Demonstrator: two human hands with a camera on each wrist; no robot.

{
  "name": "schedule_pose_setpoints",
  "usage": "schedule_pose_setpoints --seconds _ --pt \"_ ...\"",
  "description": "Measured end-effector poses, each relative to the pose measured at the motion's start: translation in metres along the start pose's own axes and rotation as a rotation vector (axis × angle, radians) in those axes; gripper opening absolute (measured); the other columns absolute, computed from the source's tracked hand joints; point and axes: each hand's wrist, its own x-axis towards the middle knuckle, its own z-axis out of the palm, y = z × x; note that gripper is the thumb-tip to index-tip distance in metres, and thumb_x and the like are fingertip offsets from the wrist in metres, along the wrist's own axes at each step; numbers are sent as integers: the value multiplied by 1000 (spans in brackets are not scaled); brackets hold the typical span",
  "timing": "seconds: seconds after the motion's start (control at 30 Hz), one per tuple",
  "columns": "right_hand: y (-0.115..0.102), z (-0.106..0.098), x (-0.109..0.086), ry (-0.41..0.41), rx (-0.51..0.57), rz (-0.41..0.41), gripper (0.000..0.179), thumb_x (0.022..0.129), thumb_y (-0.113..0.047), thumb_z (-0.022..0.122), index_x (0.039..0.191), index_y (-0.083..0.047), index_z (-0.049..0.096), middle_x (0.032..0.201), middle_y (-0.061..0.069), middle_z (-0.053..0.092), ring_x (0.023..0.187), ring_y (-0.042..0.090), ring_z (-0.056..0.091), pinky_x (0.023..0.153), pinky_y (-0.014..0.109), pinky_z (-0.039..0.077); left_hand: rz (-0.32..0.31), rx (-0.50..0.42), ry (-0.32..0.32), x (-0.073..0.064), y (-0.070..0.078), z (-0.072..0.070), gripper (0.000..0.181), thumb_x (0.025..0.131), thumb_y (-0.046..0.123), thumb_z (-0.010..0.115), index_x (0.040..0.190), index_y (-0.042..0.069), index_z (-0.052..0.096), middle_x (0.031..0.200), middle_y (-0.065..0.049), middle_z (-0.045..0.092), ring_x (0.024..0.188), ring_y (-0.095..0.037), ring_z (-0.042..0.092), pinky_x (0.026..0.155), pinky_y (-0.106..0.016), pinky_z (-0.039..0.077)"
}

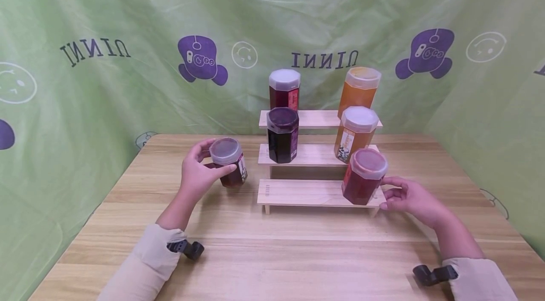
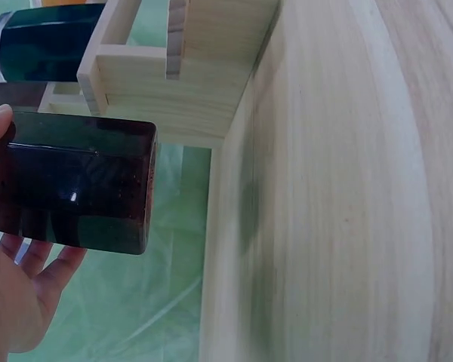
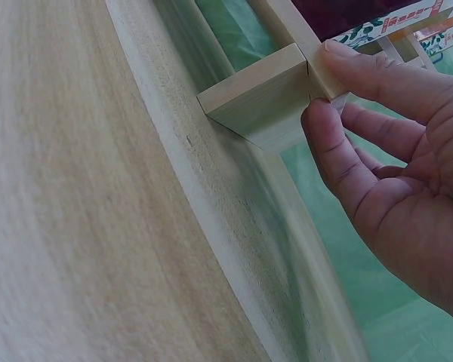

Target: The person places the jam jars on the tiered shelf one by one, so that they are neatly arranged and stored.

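My left hand (image 1: 197, 171) grips a dark red jam jar (image 1: 232, 178) with a translucent lid, left of the stepped wooden rack (image 1: 302, 192). In the left wrist view this jar (image 2: 75, 181) is raised above the tabletop, its base in sight. At the rack's right side, my right hand (image 1: 410, 200) pinches the end of the lowest step between thumb and fingertips, as the right wrist view shows of the step's end (image 3: 321, 72). Right beside it, a red jar (image 1: 362, 185) stands at the right of that step.
On the middle step stand a dark purple jar (image 1: 282, 142) at left and an orange jar (image 1: 355, 137) at right. The top step bears a red jar (image 1: 278, 97) and another orange jar (image 1: 357, 96). A green printed cloth (image 1: 272, 12) hangs behind the wooden table (image 1: 272, 263).
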Motion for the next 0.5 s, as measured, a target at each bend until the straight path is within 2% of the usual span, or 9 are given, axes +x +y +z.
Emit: schedule_pose_setpoints --seconds 0.17,0.4,0.5 --pt "0 -1 0 0 -3 -1 69 83 -10 76 137 12 40 105 20 61 93 14 62 77 28 56 16 -6 -9 -3 5 2 83 59 14 95 131 7 55 120 -7 60 109 -19 57 84 -33 56" --pt "0 -1 0 -2 -5 1 69 83 -10 76 138 12 40 105 20 61 93 14 62 77 28 56 38 -21 -25 -7 13 4 81 59 11 94 130 7 56 118 -8 61 107 -20 58 81 -27 56" --pt "0 -1 0 -4 -2 2 70 83 -10 76 138 12 39 105 20 61 93 14 62 77 28 56 41 -13 -36 -10 17 5 81 59 10 94 130 7 56 117 -9 61 107 -20 58 82 -28 56"
